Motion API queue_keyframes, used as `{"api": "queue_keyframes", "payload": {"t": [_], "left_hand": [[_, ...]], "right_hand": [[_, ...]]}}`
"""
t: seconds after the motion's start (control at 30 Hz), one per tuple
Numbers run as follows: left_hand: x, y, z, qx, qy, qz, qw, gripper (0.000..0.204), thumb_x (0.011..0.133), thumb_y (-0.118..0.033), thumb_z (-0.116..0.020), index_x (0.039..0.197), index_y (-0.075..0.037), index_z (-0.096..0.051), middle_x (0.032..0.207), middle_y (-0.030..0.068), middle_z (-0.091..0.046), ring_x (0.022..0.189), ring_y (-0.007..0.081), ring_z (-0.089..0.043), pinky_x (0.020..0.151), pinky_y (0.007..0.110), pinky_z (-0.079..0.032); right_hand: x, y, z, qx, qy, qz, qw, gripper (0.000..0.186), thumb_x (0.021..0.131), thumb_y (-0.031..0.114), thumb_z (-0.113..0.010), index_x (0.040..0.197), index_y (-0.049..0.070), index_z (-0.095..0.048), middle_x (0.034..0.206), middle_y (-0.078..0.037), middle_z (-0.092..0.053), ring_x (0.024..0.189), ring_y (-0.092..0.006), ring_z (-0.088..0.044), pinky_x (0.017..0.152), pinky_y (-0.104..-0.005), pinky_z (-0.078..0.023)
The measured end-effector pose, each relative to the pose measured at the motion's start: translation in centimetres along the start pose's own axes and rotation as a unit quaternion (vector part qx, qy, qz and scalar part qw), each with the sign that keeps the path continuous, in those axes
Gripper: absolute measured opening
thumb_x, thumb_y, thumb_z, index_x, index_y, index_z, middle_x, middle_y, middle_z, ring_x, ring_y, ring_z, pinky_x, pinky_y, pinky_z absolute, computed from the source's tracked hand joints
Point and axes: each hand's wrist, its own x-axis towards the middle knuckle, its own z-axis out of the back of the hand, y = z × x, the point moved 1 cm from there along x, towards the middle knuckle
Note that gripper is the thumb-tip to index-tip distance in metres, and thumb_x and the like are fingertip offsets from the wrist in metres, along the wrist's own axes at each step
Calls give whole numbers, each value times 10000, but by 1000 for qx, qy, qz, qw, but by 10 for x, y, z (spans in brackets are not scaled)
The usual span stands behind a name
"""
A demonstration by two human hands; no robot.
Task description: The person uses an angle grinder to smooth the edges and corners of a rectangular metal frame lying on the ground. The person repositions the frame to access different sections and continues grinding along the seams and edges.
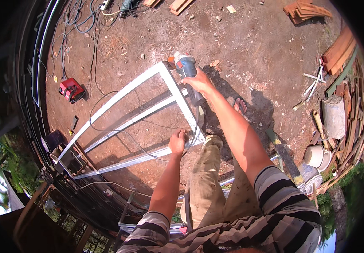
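Note:
My right hand (198, 81) is wrapped round the body of an angle grinder (186, 65), blue-grey with a silver head and an orange guard. The grinder's head is at the far corner of a pale metal frame (177, 90) made of long bars. Whether its disc touches the metal cannot be told. My left hand (177, 142) is closed in a fist above the frame's near bar, and what it holds, if anything, is hidden. Beside that fist a dark power cord (142, 149) loops across the frame and up toward the grinder.
A red machine (71, 90) with cables sits on the dirt at left. Coiled cords (78, 19) lie at the far left. Stacked wood (340, 50), a white bucket (315, 156) and scrap strips line the right side. My bare foot (240, 105) is near the frame.

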Motion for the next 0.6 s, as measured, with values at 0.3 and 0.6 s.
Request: {"api": "queue_keyframes", "payload": {"t": [0.3, 0.6], "left_hand": [[-141, -35, 40, -216, -237, -112, 941, 100, 994, 23, -517, 994, 26, -617, 892, 85, -670, 797, 151, -621, 764, 308, -510], [-194, -38, -16, -241, -48, -62, 967, 167, 1037, -77, -559, 1050, 12, -700, 890, 116, -741, 838, 173, -710, 761, 322, -541]], "right_hand": [[-55, 58, -24, -25, 14, -26, 999, 590, 756, 191, -866, 1256, 1, -620, 1109, -151, -714, 1011, -251, -708, 906, -392, -558], [-26, 43, 12, -60, 6, 3, 998, 547, 779, 174, -853, 1256, 8, -641, 1055, -120, -730, 928, -230, -719, 805, -397, -587]]}}
